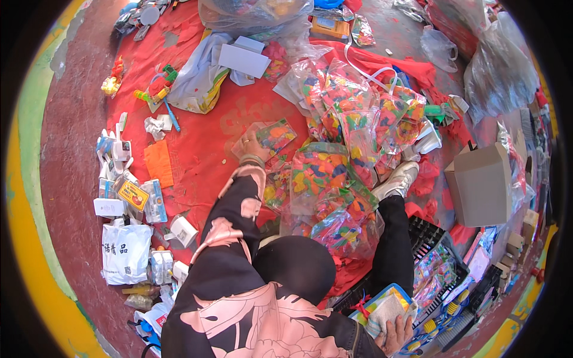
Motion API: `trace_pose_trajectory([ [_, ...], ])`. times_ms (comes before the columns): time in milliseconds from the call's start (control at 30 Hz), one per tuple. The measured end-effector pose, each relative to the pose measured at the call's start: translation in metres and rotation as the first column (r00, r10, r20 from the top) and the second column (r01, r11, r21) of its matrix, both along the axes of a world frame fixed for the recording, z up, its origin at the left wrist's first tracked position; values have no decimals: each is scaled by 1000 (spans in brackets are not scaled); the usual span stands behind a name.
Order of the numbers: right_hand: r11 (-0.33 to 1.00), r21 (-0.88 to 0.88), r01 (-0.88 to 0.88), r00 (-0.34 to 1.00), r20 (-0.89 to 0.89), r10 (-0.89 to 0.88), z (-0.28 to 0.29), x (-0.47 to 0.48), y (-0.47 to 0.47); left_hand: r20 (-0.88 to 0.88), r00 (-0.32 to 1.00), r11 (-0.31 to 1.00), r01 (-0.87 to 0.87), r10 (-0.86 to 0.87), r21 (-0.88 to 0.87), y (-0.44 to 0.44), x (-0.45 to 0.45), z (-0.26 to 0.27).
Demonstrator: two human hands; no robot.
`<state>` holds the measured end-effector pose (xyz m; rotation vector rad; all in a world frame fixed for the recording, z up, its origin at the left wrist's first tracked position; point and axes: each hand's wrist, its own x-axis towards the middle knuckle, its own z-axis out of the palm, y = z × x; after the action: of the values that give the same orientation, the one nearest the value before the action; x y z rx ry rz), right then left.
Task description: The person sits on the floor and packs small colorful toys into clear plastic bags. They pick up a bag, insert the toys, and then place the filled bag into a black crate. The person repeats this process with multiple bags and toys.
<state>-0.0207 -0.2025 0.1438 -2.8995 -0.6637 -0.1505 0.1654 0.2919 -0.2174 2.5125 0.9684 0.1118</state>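
My left hand [254, 147], with a ring on one finger, lies over the clear end of a flat plastic packet [278, 138] of bright pieces that look like balloons. Its fingertips are partly hidden, so a grip cannot be made out. Just right of it, clear bags [320, 172] of similar multicoloured pieces lie heaped on a red floor sheet [201, 134]. Low on the right, my right hand [396, 334] touches a greyish cloth-like item [388, 313] above a blue-rimmed container [358, 315]. How firmly those fingers hold it is unclear.
Before me stands a black knee [295, 268]; my shoe [398, 179] borders the heap. An open grey cardboard box [481, 185] and a black plastic crate [429, 223] are at right. Boxed goods [134, 194] and a white bag [126, 253] line the left. A large clear sack [255, 13] sits ahead.
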Motion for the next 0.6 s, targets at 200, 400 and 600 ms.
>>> trace_pose_trajectory([
  [200, 1000, 27, 9, 1000, 30, -10, -5, -1, 0, -408, 911, 987, -14, -52, -157, 5, 21, 6],
  [400, 999, -32, 11, 1000, -14, -11, 4, 0, 9, -298, 927, 971, 195, -229, -139, 6, 24, -38],
  [600, 999, -28, -44, 999, -18, 43, 10, 5, 10, -284, 923, 952, 194, -259, -237, -5, 25, -20],
])
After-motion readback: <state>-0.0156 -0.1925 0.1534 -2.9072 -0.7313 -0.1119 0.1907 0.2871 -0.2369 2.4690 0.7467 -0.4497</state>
